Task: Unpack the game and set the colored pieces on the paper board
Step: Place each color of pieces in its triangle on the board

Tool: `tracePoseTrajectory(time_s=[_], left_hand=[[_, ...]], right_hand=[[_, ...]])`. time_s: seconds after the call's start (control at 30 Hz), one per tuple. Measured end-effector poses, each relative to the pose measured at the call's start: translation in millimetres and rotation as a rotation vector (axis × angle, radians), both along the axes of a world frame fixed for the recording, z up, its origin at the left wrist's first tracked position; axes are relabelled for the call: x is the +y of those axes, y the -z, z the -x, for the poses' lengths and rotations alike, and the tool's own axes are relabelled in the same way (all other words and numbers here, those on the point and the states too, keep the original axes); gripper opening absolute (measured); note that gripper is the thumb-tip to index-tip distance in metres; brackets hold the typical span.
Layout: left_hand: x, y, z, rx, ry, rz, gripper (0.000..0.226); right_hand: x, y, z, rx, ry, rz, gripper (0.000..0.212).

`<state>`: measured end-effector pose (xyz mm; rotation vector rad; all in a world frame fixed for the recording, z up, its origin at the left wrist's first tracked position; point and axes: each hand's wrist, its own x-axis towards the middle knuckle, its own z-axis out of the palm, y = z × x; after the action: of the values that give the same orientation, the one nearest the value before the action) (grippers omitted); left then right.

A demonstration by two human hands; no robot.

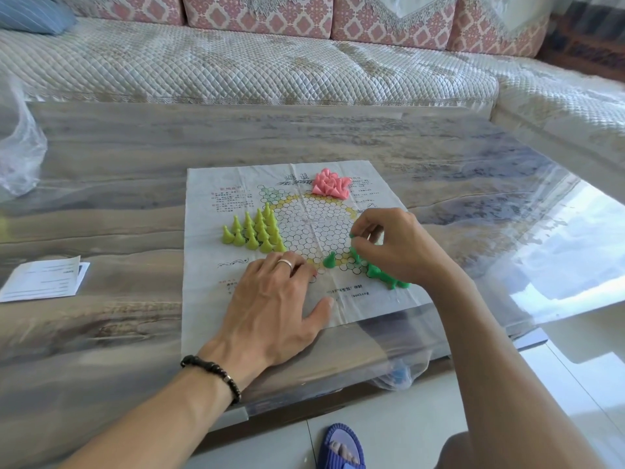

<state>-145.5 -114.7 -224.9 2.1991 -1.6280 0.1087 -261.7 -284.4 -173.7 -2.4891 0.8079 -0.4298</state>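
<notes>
Now, going from the left: a clear bag (pixel 20 157) lies at the desk's (pixel 135 147) nine o'clock edge, whatever is in it not discernible, and a leaflet (pixel 42 278) sits nearer, at about eight. The board (pixel 257 316) is spread flat mid-desk. On its nine o'clock point the yellow pieces (pixel 254 231) stand upright in a filled triangle; at twelve the pink pieces (pixel 331 184) lie in a loose heap, not yet stood up. The left hand (pixel 274 306) rests flat, fingers spread and holding nothing, pressing the board's six o'clock margin. Just beyond its fingertips one green piece (pixel 329 259) stands upright at the ring's lower edge. The right hand (pixel 395 245) hovers at the board's four o'clock, fingertips pinched on what looks like a green piece, though only a sliver shows. The green heap (pixel 385 275) lies directly under and nearward of that hand, pieces tipped on their sides, long axes mixed. By my judgement the right hand is far nearer, and placing calls for turning each piece base-down onto the four o'clock point.
</notes>
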Motion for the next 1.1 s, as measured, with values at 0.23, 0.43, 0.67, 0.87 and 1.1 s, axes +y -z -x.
tracePoseTrajectory(time_s=[0.23, 0.43, 0.67, 0.87, 1.1], left_hand=[[-1, 0, -1, 0.003, 0.0, -0.005, 0.05], [-2, 1, -1, 0.01, 0.002, -0.01, 0.052], [-1, 1, 0, 0.011, 0.001, -0.01, 0.052], [-2, 0, 0, 0.019, 0.007, -0.022, 0.054], [-1, -2, 0, 0.017, 0.01, -0.034, 0.054]], right_hand=[[-6, 6, -1, -0.03, 0.044, -0.011, 0.01], [-7, 7, -4, -0.098, 0.027, -0.05, 0.007], [-4, 9, -9, -0.02, -0.035, -0.058, 0.008], [-4, 9, -8, 0.009, -0.046, -0.051, 0.018], [-19, 8, 10, 0.146, 0.019, 0.069, 0.015]])
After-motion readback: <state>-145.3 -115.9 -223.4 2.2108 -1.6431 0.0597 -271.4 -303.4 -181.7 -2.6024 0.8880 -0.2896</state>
